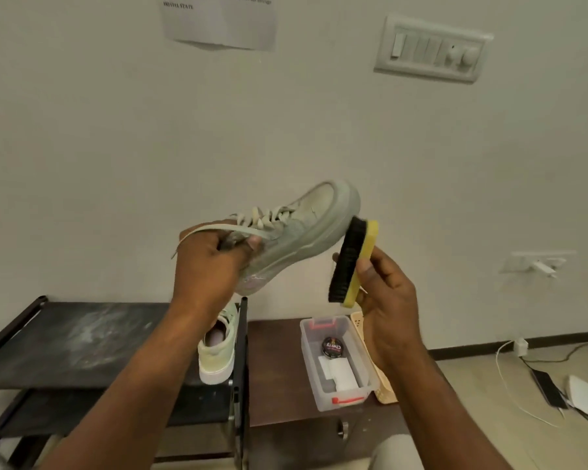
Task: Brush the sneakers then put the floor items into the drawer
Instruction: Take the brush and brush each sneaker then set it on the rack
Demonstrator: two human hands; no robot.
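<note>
We find the sneaker [292,232] held in the air before the wall, its long axis slanting from heel at lower left to toe at upper right, sole facing down and right. The left hand [211,269] grips its heel end. The right hand [387,300] clasps the brush [352,262], which stands nearly upright, bristles facing left, top end at the sole near the toe. Open air surrounds both; below, a second sneaker [218,351] sits at the rack's [82,344] right edge, with a box [307,364] on the table [275,368] beside it.

Dim warm indoor light, soft blur overall, edges warped.
</note>
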